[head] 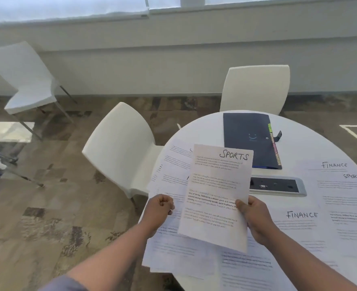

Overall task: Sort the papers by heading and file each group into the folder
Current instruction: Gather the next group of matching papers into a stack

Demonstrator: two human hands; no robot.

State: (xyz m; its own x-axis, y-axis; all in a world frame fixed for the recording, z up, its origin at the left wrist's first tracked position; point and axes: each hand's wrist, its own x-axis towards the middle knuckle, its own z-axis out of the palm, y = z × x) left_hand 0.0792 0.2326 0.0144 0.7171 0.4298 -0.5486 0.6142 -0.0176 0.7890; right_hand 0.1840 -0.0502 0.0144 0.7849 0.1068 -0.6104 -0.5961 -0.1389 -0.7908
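Head cam: both hands hold papers up over the near-left part of the bench [312,143]. The right hand [255,217] pinches the right edge of the SPORTS page [217,196]. The left hand [159,208] is curled tight at the left side, gripping the edge of a sheet behind that page, I think; the exact grip is hard to see.

What could go wrong: the SPORTS page is thin and held by one edge, so it could bend or slip out. The stack of papers [173,259] under the hands hangs over the bench edge, so a bump from an arm could push it to the floor. FINANCE pages [301,215] and another SPORTS sheet [352,176] lie mixed up right of the held page, so a page could go in the wrong pile.

The folder [249,139] is dark, shut, w/ colored tabs, lying past the held page, well apart from the hands.

The bench is round & white, w/ a plug panel [276,185] between folder and hands. Room: white chairs [121,143] left of and behind the bench, brown patchy floor, pale wall and window at the back.
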